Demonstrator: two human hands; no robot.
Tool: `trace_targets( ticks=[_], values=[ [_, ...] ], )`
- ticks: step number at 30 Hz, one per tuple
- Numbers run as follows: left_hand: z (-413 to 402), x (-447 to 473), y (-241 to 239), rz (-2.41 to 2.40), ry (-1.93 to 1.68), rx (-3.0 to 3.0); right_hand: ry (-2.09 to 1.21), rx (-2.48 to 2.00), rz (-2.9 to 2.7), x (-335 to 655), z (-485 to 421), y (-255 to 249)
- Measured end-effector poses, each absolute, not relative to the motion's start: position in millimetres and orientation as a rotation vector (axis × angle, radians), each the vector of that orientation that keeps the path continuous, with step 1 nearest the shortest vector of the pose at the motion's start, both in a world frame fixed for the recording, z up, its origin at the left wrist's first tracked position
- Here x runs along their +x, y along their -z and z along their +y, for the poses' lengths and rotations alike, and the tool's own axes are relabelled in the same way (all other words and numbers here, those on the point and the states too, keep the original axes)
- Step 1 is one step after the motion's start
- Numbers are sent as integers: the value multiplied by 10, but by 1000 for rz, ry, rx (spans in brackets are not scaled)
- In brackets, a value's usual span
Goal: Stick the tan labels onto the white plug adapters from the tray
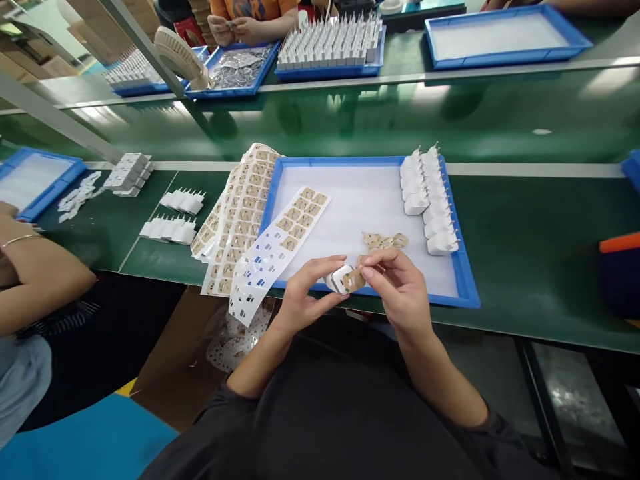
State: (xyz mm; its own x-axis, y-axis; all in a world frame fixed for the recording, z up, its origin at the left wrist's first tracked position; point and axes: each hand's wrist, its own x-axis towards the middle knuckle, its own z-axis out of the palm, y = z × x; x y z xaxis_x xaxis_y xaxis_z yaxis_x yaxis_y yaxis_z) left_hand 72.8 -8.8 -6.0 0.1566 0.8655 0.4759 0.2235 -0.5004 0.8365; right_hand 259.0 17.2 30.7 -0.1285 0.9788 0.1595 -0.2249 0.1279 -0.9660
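My left hand grips a small white charger plug just above the near rim of the blue tray. My right hand pinches a tan sticker label against the plug's face. Both hands are closed. A few loose tan labels lie on the tray's white liner right behind my hands. A row of white plugs stands along the tray's right side. A label sheet hangs over the tray's left edge.
More label sheets are piled left of the tray. White plugs sit in groups on the green bench. A co-worker's arm is at the left. Across the conveyor, another person's hands work by blue trays.
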Motion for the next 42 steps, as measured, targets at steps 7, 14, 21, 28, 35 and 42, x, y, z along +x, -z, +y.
trace_targets(
  ticks=[7, 14, 21, 28, 35, 42],
  values=[
    [-77, 738, -19, 1035, -1333, 1892, -1318, -894, -1243, 2571, 168, -376],
    [-82, 741, -23, 1061, -1316, 1889, -1299, -910, -1256, 2556, 163, -360],
    [-88, 728, -37, 1058, -1293, 1897, -1289, -904, -1260, 2553, 147, -359],
    [-87, 713, -25, 1063, -1305, 1918, -1188, -939, -1313, 2509, 130, -312],
    [-88, 703, -24, 1075, -1316, 1934, -1031, -985, -1407, 2455, 106, -324],
    [-108, 733, 28, 1087, -1423, 1832, -755, -1051, -1551, 2436, 134, -322]
  ],
)
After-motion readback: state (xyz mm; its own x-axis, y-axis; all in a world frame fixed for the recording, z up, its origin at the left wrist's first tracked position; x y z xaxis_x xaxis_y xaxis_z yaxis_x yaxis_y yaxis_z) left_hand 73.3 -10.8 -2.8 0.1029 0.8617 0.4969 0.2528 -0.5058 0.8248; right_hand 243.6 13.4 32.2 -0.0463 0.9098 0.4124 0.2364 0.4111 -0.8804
